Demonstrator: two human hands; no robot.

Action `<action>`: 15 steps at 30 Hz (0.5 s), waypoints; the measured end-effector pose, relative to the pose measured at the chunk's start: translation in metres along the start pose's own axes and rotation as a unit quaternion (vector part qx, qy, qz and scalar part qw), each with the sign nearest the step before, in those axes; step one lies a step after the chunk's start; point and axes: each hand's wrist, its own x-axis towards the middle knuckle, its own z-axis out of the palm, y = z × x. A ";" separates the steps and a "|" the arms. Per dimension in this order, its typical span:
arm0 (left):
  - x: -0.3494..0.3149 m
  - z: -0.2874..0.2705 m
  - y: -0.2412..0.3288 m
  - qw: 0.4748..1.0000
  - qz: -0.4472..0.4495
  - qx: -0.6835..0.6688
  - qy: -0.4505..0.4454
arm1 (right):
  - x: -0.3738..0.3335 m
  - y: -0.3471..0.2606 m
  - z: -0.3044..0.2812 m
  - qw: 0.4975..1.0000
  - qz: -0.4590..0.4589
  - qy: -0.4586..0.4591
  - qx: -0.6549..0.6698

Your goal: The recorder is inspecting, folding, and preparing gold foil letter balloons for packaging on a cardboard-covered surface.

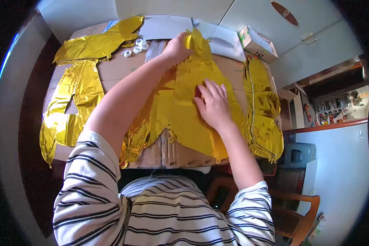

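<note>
A flat, uninflated gold foil balloon (192, 119) spreads over the middle of the cardboard-covered table, its wide end toward me. At its narrow far end my left hand (178, 48) is closed on the foil, pulling it up into a small peak; the fingertips are partly hidden. My right hand (212, 102) lies on the balloon's middle with the fingers apart, holding nothing. Left of it rests an A-shaped gold foil balloon (84, 82). Beyond that one lies another gold foil balloon (88, 46), and a stack of folded gold foil (264, 110) is on the right.
Several small white rolls (137, 46) sit near the back left of the cardboard (119, 71). White sheets (166, 28) and an open carton (258, 43) line the back edge. A wooden chair (303, 201) stands at the lower right, near a grey-blue plastic stool (300, 155).
</note>
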 end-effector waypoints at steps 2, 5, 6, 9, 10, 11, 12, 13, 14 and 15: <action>-0.009 0.004 0.011 0.999 -0.022 -0.025 -0.019 | -0.010 0.004 -0.007 1.000 0.003 -0.008 0.007; -0.018 -0.006 0.032 0.998 -0.049 -0.021 -0.041 | -0.018 0.008 -0.011 0.999 -0.004 -0.026 0.020; -0.019 -0.008 0.034 0.997 -0.058 -0.011 -0.047 | -0.019 0.008 -0.008 0.999 -0.011 -0.022 0.021; -0.024 -0.016 0.020 0.999 -0.035 -0.009 -0.015 | -0.016 0.005 -0.010 0.999 -0.019 -0.033 0.022; -0.025 -0.023 0.013 0.998 -0.044 0.033 -0.008 | -0.014 0.004 -0.011 0.999 -0.021 -0.040 0.023; -0.026 -0.031 0.016 0.996 -0.051 0.073 -0.005 | -0.016 0.004 -0.010 0.999 -0.017 -0.041 0.024; -0.027 -0.042 0.021 0.992 -0.057 0.114 -0.002 | -0.017 0.005 -0.010 0.999 -0.015 -0.042 0.026; -0.029 -0.053 0.027 0.989 -0.080 0.123 -0.016 | -0.018 0.005 -0.010 0.999 -0.012 -0.043 0.027; -0.032 -0.063 0.025 0.989 -0.056 0.135 -0.005 | -0.018 0.004 -0.012 0.999 -0.016 -0.043 0.027; -0.036 -0.076 0.020 0.989 -0.032 0.147 0.005 | -0.018 0.002 -0.014 0.998 -0.020 -0.043 0.027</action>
